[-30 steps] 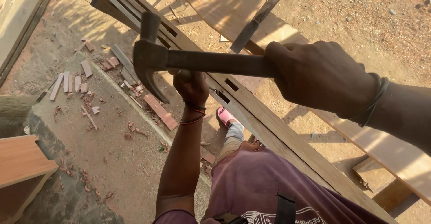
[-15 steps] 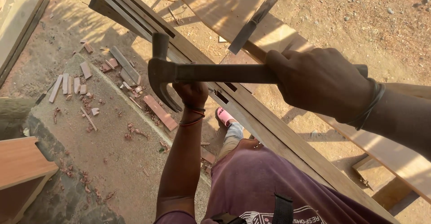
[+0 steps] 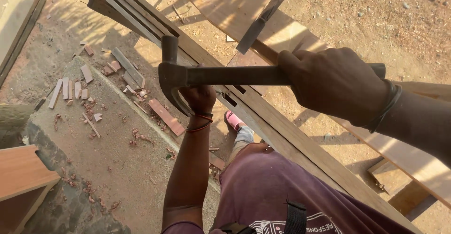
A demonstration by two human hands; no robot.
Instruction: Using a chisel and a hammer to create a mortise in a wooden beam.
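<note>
My right hand grips the handle of a dark claw hammer, whose head hangs above a long wooden frame that runs diagonally across the view. My left hand is closed just under the hammer head, against the frame near a slot cut in the wood; what it holds is hidden behind the hammer. A chisel with a dark handle lies on the plank beyond the frame.
Wood offcuts and chips litter a concrete slab on the left. A wooden box corner sits at lower left. Sandy ground lies beyond the planks. My leg and pink shoe are below the frame.
The hammer head has swung to the right and slightly down, closer over my left hand. My left hand has stayed at the frame.
</note>
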